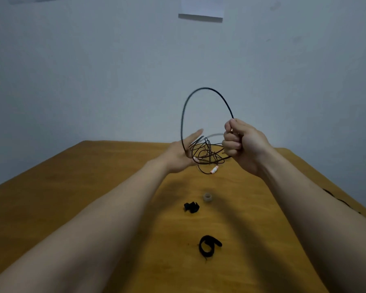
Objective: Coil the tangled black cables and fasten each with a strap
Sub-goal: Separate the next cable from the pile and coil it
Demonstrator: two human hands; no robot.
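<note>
Cable tangle [207, 154]: over table [72, 187]; left hand [182, 154] at 9 o'clock, right hand [241, 142] at 3 o'clock.
Cable loop [205, 88]: 12 o'clock of tangle.
Near strap [208, 246]: on table, 6 o'clock of tangle.
Far strap [191, 207]: 11 o'clock of near strap.
Ring [208, 197]: 1 o'clock of far strap.

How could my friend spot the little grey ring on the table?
Find the wooden table. Near its middle, just this side of the tangled black cables, sits the grey ring. The crumpled strap and looped strap nearby are black; only the ring is pale.
</note>
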